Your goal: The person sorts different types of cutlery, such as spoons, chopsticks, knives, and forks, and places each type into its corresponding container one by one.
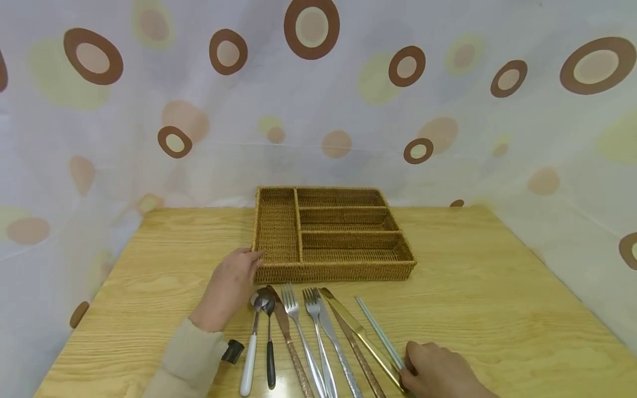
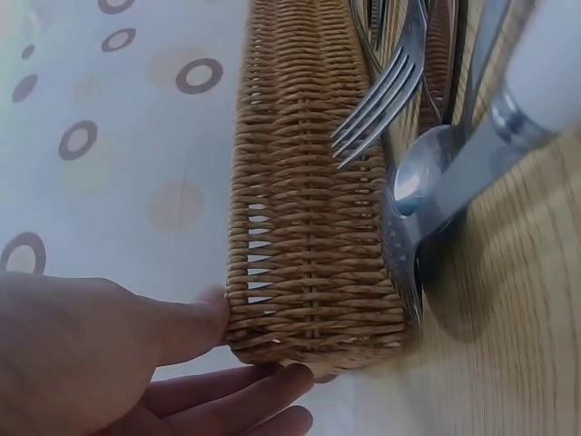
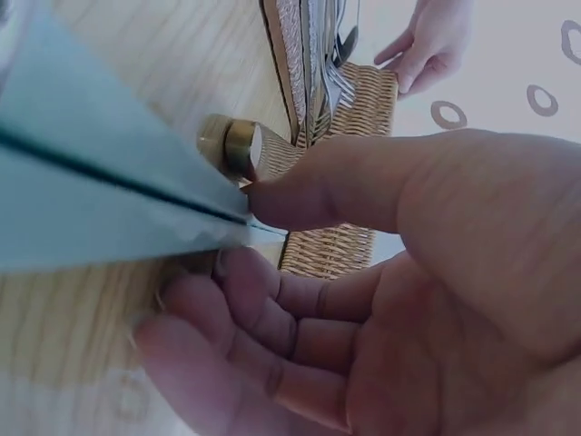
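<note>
A brown wicker cutlery tray with several compartments stands at the back of the table. My left hand holds its front left corner, the thumb on the rim and the fingers along the outer side. At the front right, my right hand pinches a pair of pale green chopsticks near their close ends, between thumb and index finger; the other fingers curl loosely below. The chopsticks lie side by side and slant toward the tray. Just left of them is a gold knife, its handle end close to the right hand.
Between the hands lie a white-handled spoon, a black-handled spoon, silver forks, copper-coloured knives and a silver knife. A small black object shows beside the left sleeve. A patterned cloth hangs behind the table.
</note>
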A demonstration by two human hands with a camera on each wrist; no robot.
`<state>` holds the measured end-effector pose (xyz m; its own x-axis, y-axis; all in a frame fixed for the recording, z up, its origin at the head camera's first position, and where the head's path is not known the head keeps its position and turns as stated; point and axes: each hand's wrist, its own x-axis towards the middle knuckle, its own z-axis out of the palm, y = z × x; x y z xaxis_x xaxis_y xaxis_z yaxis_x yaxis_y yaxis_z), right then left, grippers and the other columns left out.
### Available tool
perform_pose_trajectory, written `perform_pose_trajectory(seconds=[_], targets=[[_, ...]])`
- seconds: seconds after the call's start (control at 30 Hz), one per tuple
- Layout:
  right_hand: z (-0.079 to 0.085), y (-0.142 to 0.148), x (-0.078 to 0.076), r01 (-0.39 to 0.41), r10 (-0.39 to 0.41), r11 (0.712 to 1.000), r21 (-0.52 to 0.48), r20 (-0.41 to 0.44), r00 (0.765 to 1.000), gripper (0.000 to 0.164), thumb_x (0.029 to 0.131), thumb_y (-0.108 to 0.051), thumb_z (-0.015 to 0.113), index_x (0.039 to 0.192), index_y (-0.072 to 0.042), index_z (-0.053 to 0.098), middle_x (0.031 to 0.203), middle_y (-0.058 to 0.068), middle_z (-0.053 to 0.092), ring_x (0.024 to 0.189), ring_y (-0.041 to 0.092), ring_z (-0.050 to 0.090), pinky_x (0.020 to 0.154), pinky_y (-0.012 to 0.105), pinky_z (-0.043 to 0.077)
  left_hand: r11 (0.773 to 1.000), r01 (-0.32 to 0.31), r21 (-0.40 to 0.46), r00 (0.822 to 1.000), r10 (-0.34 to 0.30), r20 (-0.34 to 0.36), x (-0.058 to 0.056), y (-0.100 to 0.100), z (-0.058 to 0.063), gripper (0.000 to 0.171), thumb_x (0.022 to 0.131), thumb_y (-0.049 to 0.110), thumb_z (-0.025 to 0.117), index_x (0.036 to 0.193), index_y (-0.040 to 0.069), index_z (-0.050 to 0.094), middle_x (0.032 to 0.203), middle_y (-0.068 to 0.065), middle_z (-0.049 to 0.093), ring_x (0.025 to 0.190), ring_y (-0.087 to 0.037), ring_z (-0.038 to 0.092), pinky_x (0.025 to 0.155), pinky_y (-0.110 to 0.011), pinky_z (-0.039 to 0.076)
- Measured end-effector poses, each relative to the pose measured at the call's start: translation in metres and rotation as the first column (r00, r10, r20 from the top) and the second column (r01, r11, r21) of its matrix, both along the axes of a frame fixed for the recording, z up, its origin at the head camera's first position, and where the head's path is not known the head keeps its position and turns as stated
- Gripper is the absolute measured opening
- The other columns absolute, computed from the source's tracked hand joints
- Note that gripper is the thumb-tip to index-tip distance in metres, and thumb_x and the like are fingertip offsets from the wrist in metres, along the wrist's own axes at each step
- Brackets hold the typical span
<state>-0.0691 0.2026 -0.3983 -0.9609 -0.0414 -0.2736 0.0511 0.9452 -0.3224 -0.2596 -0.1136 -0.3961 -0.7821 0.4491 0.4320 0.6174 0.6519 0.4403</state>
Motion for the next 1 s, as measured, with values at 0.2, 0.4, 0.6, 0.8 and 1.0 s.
perform_pose_trajectory(seconds=[0.2,0.4,0.6,0.8,1.0], targets=[[-0.002,-0.008,0.003,0.037,-0.028,0.994,0.103,-0.081,0.996,0.027,0.077,-0.019,0.066,0.063,-0.014,0.044,0.053,-0.004,0.043,0.045,0.012,0.039,0.038,0.029,0.035,0.999,0.045,0.027,0.991,-0.041,-0.130,-0.001,-0.003,-0.003,0.016,0.088,0.005,0.058,0.098,-0.006,0.063,0.085,-0.015,0.064,0.067,-0.016,0.056,0.061,-0.022,0.053],[-0.005,-0.018,0.003,0.063,-0.022,0.963,0.262,-0.156,0.988,0.032,0.075,-0.018,0.066,0.056,-0.014,0.040,0.048,-0.003,0.039,0.042,0.012,0.034,0.034,0.028,0.031,0.999,0.033,0.003,0.994,-0.032,-0.105,-0.002,-0.003,-0.005,0.015,0.090,0.007,0.057,0.097,-0.005,0.063,0.085,-0.014,0.065,0.074,-0.020,0.059,0.066,-0.028,0.054],[-0.006,-0.022,-0.004,0.003,0.044,0.949,0.315,-0.143,0.989,0.028,0.082,-0.014,0.062,0.061,-0.008,0.046,0.052,0.001,0.043,0.044,0.015,0.041,0.034,0.035,0.038,1.000,0.024,0.003,0.996,-0.024,-0.090,-0.002,-0.005,-0.006,0.016,0.090,0.008,0.057,0.098,-0.004,0.063,0.084,-0.013,0.065,0.072,-0.019,0.059,0.064,-0.027,0.054],[-0.001,-0.019,-0.005,-0.058,0.098,0.956,0.287,-0.128,0.987,0.028,0.080,-0.007,0.063,0.060,-0.010,0.043,0.051,0.001,0.042,0.044,0.013,0.040,0.033,0.032,0.038,1.000,0.016,-0.010,0.997,-0.017,-0.079,-0.002,-0.005,-0.007,0.017,0.091,0.010,0.056,0.099,-0.003,0.063,0.086,-0.013,0.065,0.075,-0.019,0.059,0.068,-0.030,0.055],[0.013,-0.015,-0.009,-0.087,0.128,0.951,0.297,-0.121,0.984,0.023,0.078,-0.014,0.069,0.068,-0.009,0.049,0.054,-0.001,0.045,0.044,0.011,0.040,0.035,0.027,0.038,1.000,0.012,0.002,0.997,-0.012,-0.071,-0.004,-0.005,-0.008,0.014,0.090,0.011,0.057,0.095,0.000,0.065,0.083,-0.010,0.066,0.071,-0.016,0.059,0.066,-0.028,0.054]])
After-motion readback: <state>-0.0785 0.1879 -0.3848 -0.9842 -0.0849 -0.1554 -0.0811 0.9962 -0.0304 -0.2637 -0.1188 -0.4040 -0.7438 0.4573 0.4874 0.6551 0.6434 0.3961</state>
